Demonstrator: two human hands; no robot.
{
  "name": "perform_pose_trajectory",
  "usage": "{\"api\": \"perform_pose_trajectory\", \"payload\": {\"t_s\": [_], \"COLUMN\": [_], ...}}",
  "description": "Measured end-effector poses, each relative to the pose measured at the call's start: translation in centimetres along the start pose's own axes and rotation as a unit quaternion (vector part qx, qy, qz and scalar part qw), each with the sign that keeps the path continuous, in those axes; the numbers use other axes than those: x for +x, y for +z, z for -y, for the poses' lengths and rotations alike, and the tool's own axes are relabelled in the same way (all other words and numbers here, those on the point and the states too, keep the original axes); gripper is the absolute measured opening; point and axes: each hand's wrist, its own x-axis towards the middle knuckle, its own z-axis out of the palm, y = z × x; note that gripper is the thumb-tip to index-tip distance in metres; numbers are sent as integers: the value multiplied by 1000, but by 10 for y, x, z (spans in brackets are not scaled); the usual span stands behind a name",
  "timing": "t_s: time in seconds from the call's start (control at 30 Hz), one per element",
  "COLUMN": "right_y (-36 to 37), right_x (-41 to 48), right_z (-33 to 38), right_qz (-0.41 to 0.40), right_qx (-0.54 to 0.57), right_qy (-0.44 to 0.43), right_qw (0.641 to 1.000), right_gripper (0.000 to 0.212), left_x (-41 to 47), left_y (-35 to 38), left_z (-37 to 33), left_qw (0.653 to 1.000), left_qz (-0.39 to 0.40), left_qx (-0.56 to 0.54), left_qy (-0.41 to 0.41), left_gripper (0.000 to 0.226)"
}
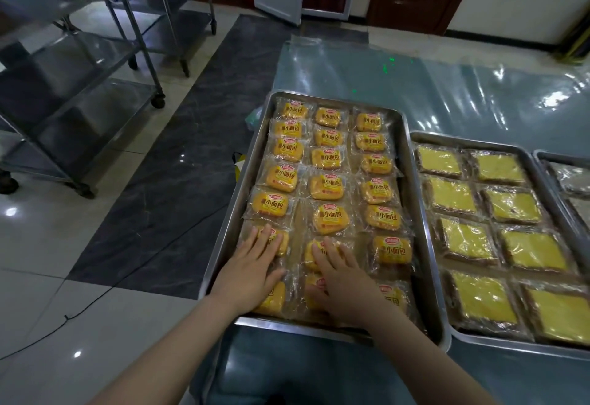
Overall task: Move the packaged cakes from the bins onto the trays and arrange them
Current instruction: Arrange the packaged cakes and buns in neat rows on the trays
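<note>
A steel tray (415,200) in front of me holds several small packaged cakes (330,219), orange-yellow in clear wrappers, laid in three columns. My left hand (252,270) lies flat, fingers spread, on the near cakes of the left column. My right hand (344,283) rests flat on the near cakes of the middle column. Neither hand grips a package. A second tray (453,334) to the right carries several larger square yellow cakes (450,195) in clear wrap. No bins are in view.
A third tray (542,157) shows at the right edge. The trays sit on a table covered in shiny clear plastic (415,85). Steel wheeled racks (95,85) stand at the left on the tiled floor. A black cable (95,296) runs across the floor.
</note>
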Motion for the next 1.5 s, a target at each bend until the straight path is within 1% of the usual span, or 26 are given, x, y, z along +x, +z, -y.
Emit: {"api": "perform_pose_trajectory", "payload": {"t_s": [0.1, 0.17, 0.23, 0.33, 0.4, 0.63, 0.7, 0.77, 0.83, 0.87, 0.9, 0.97, 1.03, 1.1, 1.23, 1.33, 1.5], "right_y": [6, 8, 8, 5, 7, 22, 21, 18, 13, 11, 10, 9, 11, 16, 21, 23, 21], "right_x": [-3, -6, -8, -6, -1, 11, 11, 8, -1, -7, -14, -28, -36, -37, -36, -39, -40], "right_z": [0, 1, 4, 12, 15, 11, 11, 8, -6, -17, -30, -57, -74, -79, -81, -82, -81], "right_qz": [-16, -32, -64, -102, -100, -66, -59, -70, -112, -137, -155, -166, -152, -138, -147, -163, -195], "right_qx": [3, -7, -46, -86, -81, -55, -31, 19, 71, 71, 53, 3, -23, -13, 17, 34, 29], "right_qy": [0, 10, 13, -15, -25, 6, 2, -1, 17, 33, 52, 97, 133, 141, 130, 111, 100], "right_qw": [1000, 999, 997, 991, 991, 996, 998, 997, 991, 987, 985, 981, 979, 980, 980, 980, 975], "right_gripper": [77, 77, 82, 88, 88, 86, 85, 82, 78, 76, 76, 79, 83, 85, 84, 80, 72], "left_x": [-3, -4, -4, -5, -5, -4, -4, -5, -6, -7, -7, -9, -8, -7, -4, -3, -3], "left_y": [-2, -3, -4, -5, -2, 0, -1, -2, -4, -5, -6, -7, -6, -6, -6, -6, -6], "left_z": [-2, -2, -3, -4, -4, -2, -3, -3, -4, -5, -5, -6, -6, -7, -9, -9, -10], "left_qw": [1000, 1000, 999, 999, 999, 1000, 1000, 999, 997, 997, 996, 994, 994, 995, 997, 998, 998], "left_qz": [-2, -13, -36, -46, -34, -19, -21, -30, -51, -66, -80, -91, -84, -73, -50, -28, -9], "left_qx": [-17, -9, 13, 26, 13, 2, 12, 29, 47, 48, 47, 54, 67, 69, 53, 52, 54], "left_qy": [-4, -3, 4, 8, 3, 1, 8, 15, 17, 15, 14, 20, 27, 29, 25, 24, 28], "left_gripper": [71, 69, 68, 68, 68, 65, 65, 65, 65, 65, 65, 64, 65, 66, 67, 70, 69]}}
